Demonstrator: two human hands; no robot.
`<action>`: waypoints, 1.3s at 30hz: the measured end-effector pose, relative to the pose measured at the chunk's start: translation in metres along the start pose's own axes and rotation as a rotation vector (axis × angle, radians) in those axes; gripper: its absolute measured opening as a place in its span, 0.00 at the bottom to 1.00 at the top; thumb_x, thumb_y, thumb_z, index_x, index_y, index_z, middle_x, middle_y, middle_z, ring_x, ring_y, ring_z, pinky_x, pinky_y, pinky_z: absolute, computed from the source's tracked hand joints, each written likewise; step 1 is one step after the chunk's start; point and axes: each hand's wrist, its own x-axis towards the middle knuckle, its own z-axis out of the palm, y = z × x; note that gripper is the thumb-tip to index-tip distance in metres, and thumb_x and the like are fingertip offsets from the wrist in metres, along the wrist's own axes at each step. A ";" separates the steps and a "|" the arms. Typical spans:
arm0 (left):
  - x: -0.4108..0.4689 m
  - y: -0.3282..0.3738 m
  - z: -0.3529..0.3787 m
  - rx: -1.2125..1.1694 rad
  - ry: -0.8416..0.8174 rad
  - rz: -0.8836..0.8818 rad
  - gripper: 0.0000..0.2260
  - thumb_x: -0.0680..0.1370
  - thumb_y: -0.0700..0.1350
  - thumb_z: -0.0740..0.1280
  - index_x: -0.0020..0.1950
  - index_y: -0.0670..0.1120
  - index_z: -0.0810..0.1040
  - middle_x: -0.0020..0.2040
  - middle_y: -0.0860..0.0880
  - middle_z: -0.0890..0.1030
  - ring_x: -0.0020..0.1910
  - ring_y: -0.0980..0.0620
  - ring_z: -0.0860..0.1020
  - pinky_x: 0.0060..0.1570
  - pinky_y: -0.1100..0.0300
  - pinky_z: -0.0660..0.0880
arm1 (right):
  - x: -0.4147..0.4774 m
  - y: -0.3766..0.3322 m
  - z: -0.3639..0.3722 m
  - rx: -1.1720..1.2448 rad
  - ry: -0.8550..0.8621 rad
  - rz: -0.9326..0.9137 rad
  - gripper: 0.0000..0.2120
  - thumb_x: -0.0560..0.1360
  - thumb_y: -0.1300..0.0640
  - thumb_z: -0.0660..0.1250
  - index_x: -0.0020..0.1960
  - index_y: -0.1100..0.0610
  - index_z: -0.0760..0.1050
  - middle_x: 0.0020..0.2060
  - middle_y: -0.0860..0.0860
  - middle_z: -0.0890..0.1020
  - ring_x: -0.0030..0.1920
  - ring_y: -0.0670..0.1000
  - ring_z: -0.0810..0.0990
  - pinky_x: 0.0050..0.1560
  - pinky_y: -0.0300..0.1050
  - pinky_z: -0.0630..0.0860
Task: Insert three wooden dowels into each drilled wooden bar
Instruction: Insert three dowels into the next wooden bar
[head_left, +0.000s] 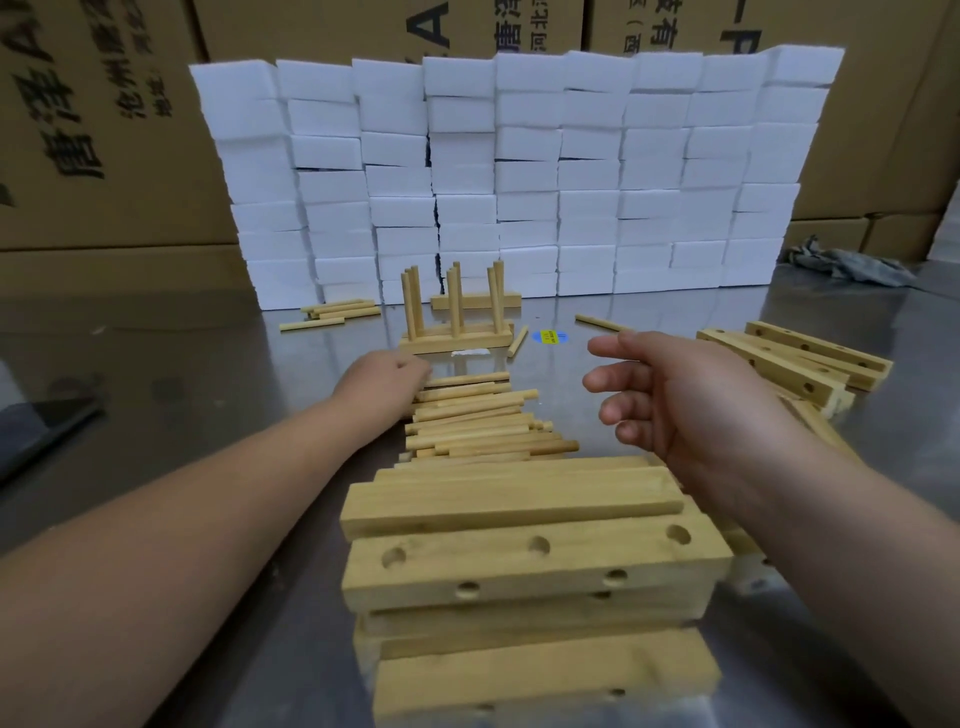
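Note:
A pile of loose wooden dowels (478, 421) lies at the table's middle. My left hand (382, 382) rests at the pile's left end, fingers curled around dowel ends there. My right hand (670, 400) hovers to the right of the pile, fingers relaxed and empty. Close to me sits a stack of drilled wooden bars (530, 566). Beyond the pile stand two bars with upright dowels, the nearer one (457, 335) and another behind it (475, 300). More drilled bars (795, 358) lie at the right.
A wall of white foam blocks (519, 171) stands at the back, with cardboard boxes (104, 130) behind. Stray dowels (337, 312) lie at back left, one (602, 323) at back right. A grey rag (847, 265) sits far right, a dark object (41, 421) left. A blue-yellow sticker (550, 336) marks the metal table.

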 end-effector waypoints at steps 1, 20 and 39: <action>-0.007 0.001 -0.002 -0.080 0.011 -0.055 0.11 0.77 0.49 0.59 0.40 0.47 0.77 0.35 0.46 0.76 0.32 0.50 0.74 0.34 0.62 0.69 | 0.000 -0.001 0.000 -0.007 0.009 0.001 0.07 0.77 0.57 0.60 0.47 0.58 0.76 0.26 0.50 0.80 0.21 0.47 0.73 0.20 0.36 0.68; -0.040 -0.001 -0.009 0.024 0.033 -0.069 0.13 0.76 0.42 0.62 0.35 0.56 0.77 0.36 0.52 0.80 0.35 0.53 0.78 0.33 0.61 0.75 | 0.045 -0.008 -0.067 -1.449 0.363 0.094 0.19 0.78 0.47 0.52 0.61 0.58 0.70 0.49 0.55 0.76 0.46 0.57 0.74 0.40 0.46 0.68; -0.041 0.002 -0.010 -0.032 0.096 -0.015 0.04 0.77 0.44 0.64 0.44 0.51 0.76 0.41 0.53 0.77 0.39 0.56 0.75 0.34 0.63 0.67 | -0.034 -0.024 -0.001 -0.958 -0.795 -0.316 0.16 0.58 0.42 0.70 0.46 0.39 0.78 0.56 0.31 0.75 0.60 0.32 0.70 0.66 0.36 0.63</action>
